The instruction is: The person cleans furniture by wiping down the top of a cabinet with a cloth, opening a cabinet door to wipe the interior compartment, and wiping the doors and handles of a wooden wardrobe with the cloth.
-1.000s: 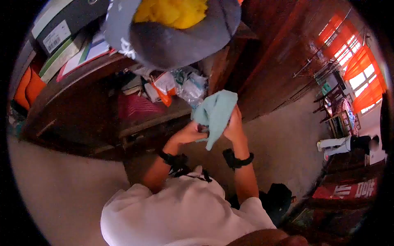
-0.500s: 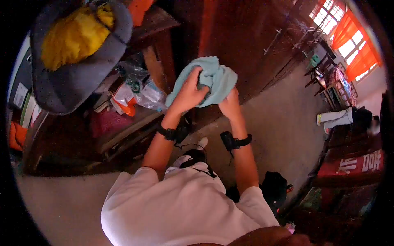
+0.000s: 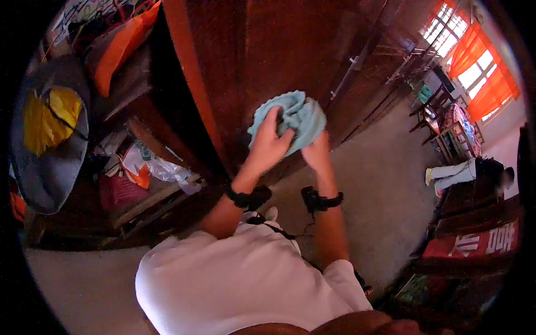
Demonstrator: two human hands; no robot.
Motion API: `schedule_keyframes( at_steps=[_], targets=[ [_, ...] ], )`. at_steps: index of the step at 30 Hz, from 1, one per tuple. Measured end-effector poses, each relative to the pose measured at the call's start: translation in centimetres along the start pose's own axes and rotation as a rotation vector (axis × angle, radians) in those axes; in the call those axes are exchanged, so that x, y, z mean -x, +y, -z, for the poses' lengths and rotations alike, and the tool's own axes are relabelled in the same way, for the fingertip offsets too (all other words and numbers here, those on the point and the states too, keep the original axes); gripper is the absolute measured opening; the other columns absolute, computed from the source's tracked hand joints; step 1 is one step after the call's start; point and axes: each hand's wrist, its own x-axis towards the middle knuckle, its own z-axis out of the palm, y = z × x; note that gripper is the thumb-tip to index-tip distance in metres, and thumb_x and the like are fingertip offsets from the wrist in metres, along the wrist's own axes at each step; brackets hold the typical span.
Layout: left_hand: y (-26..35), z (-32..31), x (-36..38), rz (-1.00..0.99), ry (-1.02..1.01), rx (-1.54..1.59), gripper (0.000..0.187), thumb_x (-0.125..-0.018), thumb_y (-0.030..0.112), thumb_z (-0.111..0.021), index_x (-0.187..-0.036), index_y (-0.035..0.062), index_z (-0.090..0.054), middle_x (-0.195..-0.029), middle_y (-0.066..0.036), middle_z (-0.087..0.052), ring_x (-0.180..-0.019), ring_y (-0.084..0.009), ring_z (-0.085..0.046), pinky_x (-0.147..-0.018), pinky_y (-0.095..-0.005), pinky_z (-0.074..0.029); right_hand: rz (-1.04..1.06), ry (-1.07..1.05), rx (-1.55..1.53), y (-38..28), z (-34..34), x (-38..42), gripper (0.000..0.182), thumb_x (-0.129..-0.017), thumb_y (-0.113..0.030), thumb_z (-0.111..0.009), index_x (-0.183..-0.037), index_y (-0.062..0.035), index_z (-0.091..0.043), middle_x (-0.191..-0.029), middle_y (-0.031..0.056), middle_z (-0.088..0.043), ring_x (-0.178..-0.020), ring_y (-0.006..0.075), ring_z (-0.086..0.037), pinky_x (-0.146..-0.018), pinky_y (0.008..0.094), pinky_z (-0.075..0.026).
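Note:
A bunched light-blue cloth (image 3: 304,117) is held up between both my hands, in front of a dark reddish-brown wooden door or panel (image 3: 279,50). My left hand (image 3: 272,144) grips the cloth from its left side, thumb and fingers pressed into the folds. On the cloth's lower right, my right hand (image 3: 317,149) closes around its edge; most of those fingers are hidden behind the fabric. Each wrist wears a black strap with a small device.
On the left, a shelf (image 3: 151,198) bears plastic bags (image 3: 167,170) and papers. A grey hat-like item (image 3: 53,173) with yellow cloth (image 3: 50,120) hangs nearby. To the right are chairs (image 3: 446,137), orange curtains (image 3: 474,50), another person (image 3: 455,173) and a red banner (image 3: 472,241).
The view has turned right, so the shelf and hanging grey item sit further left. The cloth is bunched more compactly, with both my hands still on it.

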Motion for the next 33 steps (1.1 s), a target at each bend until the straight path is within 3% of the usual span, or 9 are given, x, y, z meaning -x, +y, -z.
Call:
schedule_keyframes(
  at_steps=[6, 11, 13, 17, 19, 25, 29, 31, 33],
  targets=[
    [-5.1, -9.2, -5.9, -0.109, -0.105, 0.130, 0.055, -0.083, 0.015, -0.061, -0.130, -0.0037, -0.040, -0.119, -0.022, -0.055, -0.117, -0.0303, -0.053, -0.099, -0.0374, -0.040, -0.035, 0.009, 0.137, 7.2, 6.6, -3.9, 0.041, -0.083, -0.011, -0.063, -0.122, -0.0013, -0.056, -0.110, 0.0184, -0.066, -0.104, 0.0336, -0.064, -0.087, 0.0390, -0.049],
    [-11.9, -12.7, -5.3, 0.348, -0.358, 0.084, 0.065, -0.088, 0.023, -0.063, -0.137, -0.0052, -0.032, -0.135, -0.020, -0.045, -0.127, -0.0287, -0.044, -0.106, -0.0372, -0.034, -0.115, -0.088, 0.139, 14.5, 7.5, -3.2, 0.042, -0.081, -0.008, -0.063, -0.121, -0.0016, -0.056, -0.112, 0.0164, -0.066, -0.104, 0.0324, -0.063, -0.088, 0.0397, -0.048],
    [-11.5, -12.8, -5.7, 0.317, -0.310, -0.026, 0.057, -0.095, 0.029, -0.056, -0.137, -0.0035, -0.035, -0.128, -0.013, -0.050, -0.118, -0.0223, -0.046, -0.099, -0.0347, -0.039, -0.111, -0.107, 0.100, 13.9, 7.3, -4.6, 0.041, -0.080, -0.007, -0.063, -0.121, -0.0014, -0.056, -0.110, 0.0162, -0.066, -0.103, 0.0328, -0.063, -0.087, 0.0394, -0.048],
    [-7.6, -12.4, -7.3, 0.357, -0.243, 0.319, 0.048, -0.094, 0.034, -0.057, -0.124, -0.0034, -0.053, -0.116, -0.007, -0.057, -0.111, -0.0169, -0.048, -0.096, -0.0325, -0.039, -0.022, 0.239, -0.185, 8.7, 7.5, -10.5, 0.026, -0.079, -0.001, -0.060, -0.103, -0.0020, -0.051, -0.094, 0.0134, -0.063, -0.086, 0.0266, -0.061, -0.078, 0.0368, -0.048],
    [-4.7, -12.0, -8.1, 0.676, -0.327, 0.347, 0.047, -0.095, 0.034, -0.056, -0.126, -0.0009, -0.052, -0.117, -0.007, -0.057, -0.110, -0.0169, -0.049, -0.097, -0.0310, -0.038, 0.017, 0.193, -0.137, 9.8, 8.1, -12.0, 0.022, -0.078, 0.001, -0.060, -0.097, -0.0023, -0.048, -0.090, 0.0117, -0.060, -0.082, 0.0237, -0.058, -0.077, 0.0353, -0.047],
    [-14.4, -16.6, -7.0, 0.534, -0.369, 0.311, 0.046, -0.095, 0.032, -0.059, -0.128, 0.0006, -0.052, -0.121, -0.006, -0.057, -0.110, -0.0179, -0.051, -0.097, -0.0321, -0.040, -0.100, 0.093, -0.253, 16.8, 8.8, -9.1, 0.022, -0.079, 0.003, -0.057, -0.099, -0.0013, -0.049, -0.092, 0.0107, -0.059, -0.088, 0.0219, -0.057, -0.082, 0.0346, -0.046],
    [-12.8, -21.0, -9.1, 0.391, -0.221, 0.159, 0.044, -0.093, 0.025, -0.062, -0.129, 0.0011, -0.051, -0.122, -0.006, -0.058, -0.110, -0.0173, -0.053, -0.097, -0.0326, -0.042, -0.104, -0.111, -0.420, 16.1, 14.6, -11.5, 0.046, -0.087, -0.008, -0.060, -0.130, -0.0004, -0.044, -0.121, 0.0157, -0.056, -0.111, 0.0269, -0.054, -0.098, 0.0365, -0.040],
    [-11.0, -24.4, -11.4, 0.246, -0.040, 0.486, 0.044, -0.092, 0.021, -0.064, -0.129, 0.0013, -0.051, -0.122, -0.005, -0.058, -0.111, -0.0155, -0.053, -0.098, -0.0329, -0.042, -0.079, -0.106, -0.505, 13.9, 18.3, -13.6, 0.058, -0.089, -0.013, -0.061, -0.141, -0.0004, -0.038, -0.132, 0.0177, -0.052, -0.120, 0.0290, -0.051, -0.103, 0.0374, -0.037],
    [-10.8, -27.6, -13.5, 0.218, 0.022, 0.422, 0.046, -0.089, 0.017, -0.068, -0.129, 0.0011, -0.051, -0.122, -0.004, -0.058, -0.110, -0.0128, -0.052, -0.096, -0.0328, -0.043, 0.110, -0.217, -0.379, 13.9, 22.0, -15.6, 0.089, -0.090, -0.018, -0.064, -0.154, -0.0061, -0.003, -0.139, 0.0206, -0.045, -0.122, 0.0251, -0.049, -0.102, 0.0370, -0.037]
  ],
)
